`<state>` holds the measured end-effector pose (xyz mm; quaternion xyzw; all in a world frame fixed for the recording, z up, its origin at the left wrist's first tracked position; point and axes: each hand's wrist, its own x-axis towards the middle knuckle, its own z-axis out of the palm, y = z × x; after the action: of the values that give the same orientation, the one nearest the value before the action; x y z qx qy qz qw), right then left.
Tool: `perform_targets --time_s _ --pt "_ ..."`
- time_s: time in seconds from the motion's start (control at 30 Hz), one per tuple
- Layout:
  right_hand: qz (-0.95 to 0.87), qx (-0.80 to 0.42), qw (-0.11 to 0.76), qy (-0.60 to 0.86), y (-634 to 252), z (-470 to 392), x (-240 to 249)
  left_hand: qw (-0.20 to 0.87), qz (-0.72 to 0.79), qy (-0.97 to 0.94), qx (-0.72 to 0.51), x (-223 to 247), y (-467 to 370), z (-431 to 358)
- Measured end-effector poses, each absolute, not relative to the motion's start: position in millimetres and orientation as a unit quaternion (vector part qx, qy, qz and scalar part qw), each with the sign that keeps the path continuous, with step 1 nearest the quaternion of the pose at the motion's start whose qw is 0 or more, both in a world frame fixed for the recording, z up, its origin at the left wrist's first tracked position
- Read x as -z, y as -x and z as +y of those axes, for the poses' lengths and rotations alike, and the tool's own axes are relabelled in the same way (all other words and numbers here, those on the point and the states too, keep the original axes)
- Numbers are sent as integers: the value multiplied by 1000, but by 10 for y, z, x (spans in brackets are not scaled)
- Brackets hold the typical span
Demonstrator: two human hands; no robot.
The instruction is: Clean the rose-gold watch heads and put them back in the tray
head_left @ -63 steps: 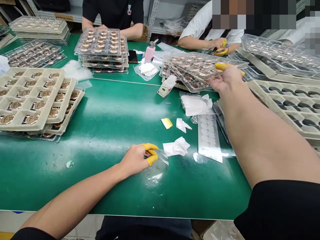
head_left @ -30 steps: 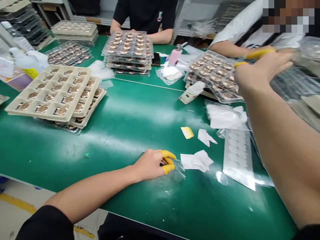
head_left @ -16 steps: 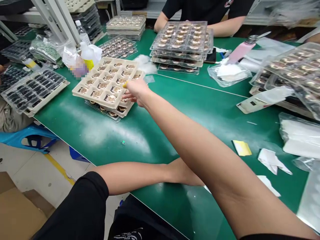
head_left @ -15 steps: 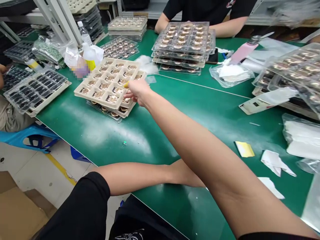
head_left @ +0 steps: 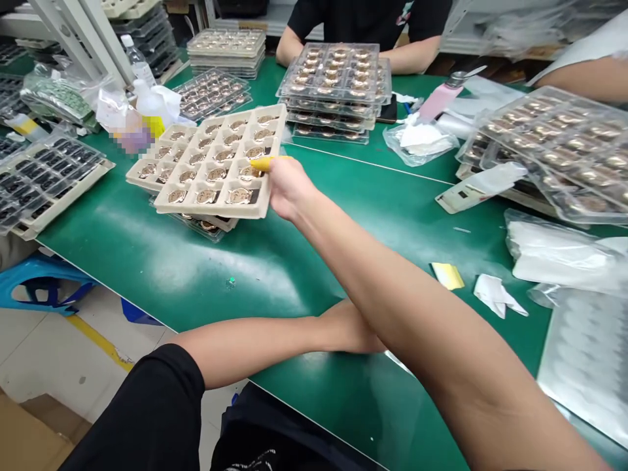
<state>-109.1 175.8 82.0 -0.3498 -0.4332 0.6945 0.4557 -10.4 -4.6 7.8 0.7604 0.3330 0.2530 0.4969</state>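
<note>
Green-topped bench (head_left: 304,281) in a workroom; right hand (head_left: 289,186) clamped on the right edge of a cream plastic compartment tray (head_left: 262,208) of round gold-rimmed pieces.
Yellow-covered thumb sits on top of the tray, which is tilted over more trays at bench left. Left hand (head_left: 350,330) rests low on the bench, well apart from the right, partly under the right forearm; fingers hidden, can't tell its grip. Yellow-white paper piece (head_left: 447,276) and crumpled white paper (head_left: 496,296) lie right of the right forearm. Person in black T-shirt (head_left: 363,23) across the bench.
</note>
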Motion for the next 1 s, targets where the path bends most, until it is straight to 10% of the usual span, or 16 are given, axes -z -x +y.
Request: perform_targets --time_s 0.6,0.83,1.0 --pt "-215 -632 604 436 -785 479 -417 472 57 -861 -181 -39 75 -299" --pt "-383 -755 209 490 -1112 242 -531 484 58 -855 -175 -123 114 -296" --pt "-643 -317 311 624 -1684 652 -422 513 116 -839 -138 -158 92 -282"
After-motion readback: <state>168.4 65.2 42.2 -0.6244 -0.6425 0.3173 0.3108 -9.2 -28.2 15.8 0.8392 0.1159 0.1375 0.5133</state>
